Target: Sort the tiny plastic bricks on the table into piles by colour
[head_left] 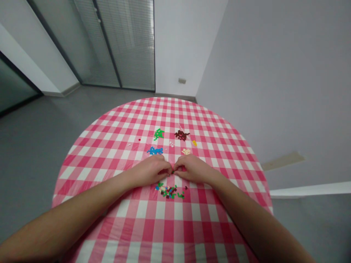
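My left hand (pixel 153 170) and my right hand (pixel 193 168) meet over the middle of the table, fingertips almost touching. Both are closed in a pinch on a tiny dark green toy brick (pixel 172 172), mostly hidden by the fingers. Just nearer to me lies a mixed pile of small toy bricks (pixel 171 191) in green, brown, blue and cream. Beyond my left hand are a blue pile (pixel 155 150) and a green pile (pixel 158 134). Past my right hand are a cream pile (pixel 186 151), a dark brown pile (pixel 181 134) and some yellow bricks (pixel 194 143).
A round table with a pink and white checked cloth (pixel 131 226) stands before me. A red brick (pixel 139 139) and white pieces (pixel 172 144) lie among the piles. Behind are a glass partition (pixel 131 47) and, to the right, a plain wall (pixel 274 80).
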